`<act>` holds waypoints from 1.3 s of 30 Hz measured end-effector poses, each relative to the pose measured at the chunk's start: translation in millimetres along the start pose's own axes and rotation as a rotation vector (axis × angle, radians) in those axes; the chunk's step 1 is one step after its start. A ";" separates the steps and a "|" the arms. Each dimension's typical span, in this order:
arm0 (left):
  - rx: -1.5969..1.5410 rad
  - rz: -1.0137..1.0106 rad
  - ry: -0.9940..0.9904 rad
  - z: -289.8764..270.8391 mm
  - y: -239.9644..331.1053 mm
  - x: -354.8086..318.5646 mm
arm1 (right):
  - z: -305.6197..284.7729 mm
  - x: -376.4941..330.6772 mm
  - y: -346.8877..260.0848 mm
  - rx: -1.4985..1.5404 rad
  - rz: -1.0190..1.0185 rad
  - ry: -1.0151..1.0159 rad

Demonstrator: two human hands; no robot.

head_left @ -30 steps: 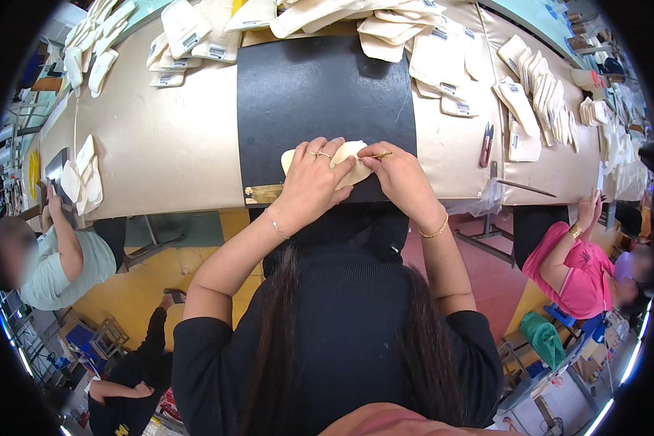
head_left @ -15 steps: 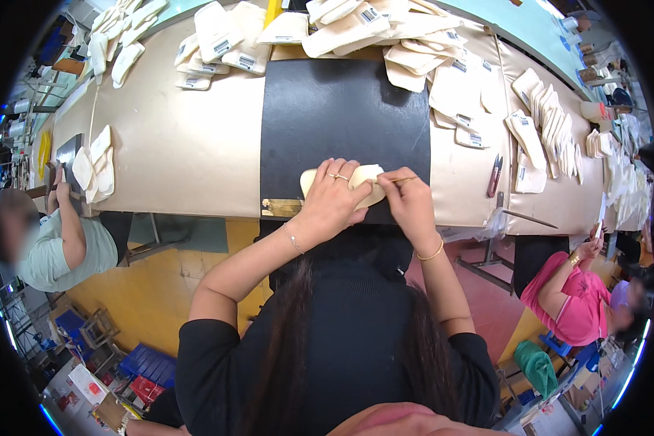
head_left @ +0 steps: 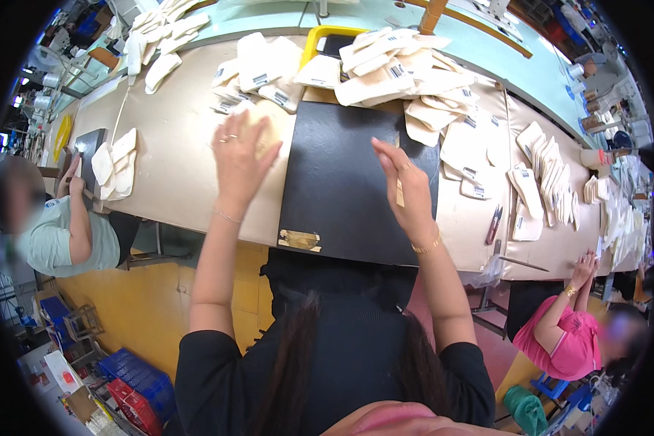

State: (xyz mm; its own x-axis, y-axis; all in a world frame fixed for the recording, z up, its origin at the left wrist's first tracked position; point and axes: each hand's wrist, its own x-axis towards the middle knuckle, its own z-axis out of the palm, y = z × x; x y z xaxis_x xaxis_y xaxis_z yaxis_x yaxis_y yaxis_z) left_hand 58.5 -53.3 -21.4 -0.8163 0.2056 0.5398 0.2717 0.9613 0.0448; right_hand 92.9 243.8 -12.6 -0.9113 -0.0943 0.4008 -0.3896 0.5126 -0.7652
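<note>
My left hand (head_left: 241,156) is over the table left of the black mat (head_left: 341,182), its fingers spread and slightly blurred. A cream padded piece (head_left: 270,129) shows beside those fingers, partly covered by them. Above the right half of the mat, my right hand (head_left: 408,187) has its fingers folded together around a slim brownish stick (head_left: 400,193), mostly hidden in the palm. Just beyond my left hand lies a pile of cream padded pieces (head_left: 258,71) with dark printed labels. A larger heap (head_left: 385,76) of such pieces sits behind the mat.
A yellow tray (head_left: 314,47) stands behind the mat. To the right lie red-handled snips (head_left: 493,225), a thin metal rod (head_left: 523,264) and rows of cream pieces (head_left: 552,178). One person in pale green (head_left: 76,236) sits at left, another in pink (head_left: 563,334) at right.
Both hands have parted above the mat. My left hand has gone forward and left with the cream piece toward the pile. My right hand has lifted slightly with the stick. The view has shifted.
</note>
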 end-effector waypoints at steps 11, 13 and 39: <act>-0.470 0.083 -0.207 36.4 109.9 -80.5 | 122.0 152.1 32.8 -1.142 -0.422 -0.143; -0.494 0.083 -0.200 37.1 108.0 -79.8 | 124.5 156.6 25.8 -1.074 -0.400 -0.172; -0.770 -0.147 -0.374 4.5 127.0 -24.6 | -55.1 -67.9 32.3 -0.144 0.367 0.005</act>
State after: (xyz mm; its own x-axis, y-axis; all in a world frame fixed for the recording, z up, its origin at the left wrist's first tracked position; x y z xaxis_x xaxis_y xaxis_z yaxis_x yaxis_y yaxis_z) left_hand 110.9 64.6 -32.7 -0.9476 0.2652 0.1782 0.3091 0.6194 0.7216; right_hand 149.6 313.8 -36.8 -0.9856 0.1217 0.1171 -0.0153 0.6261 -0.7796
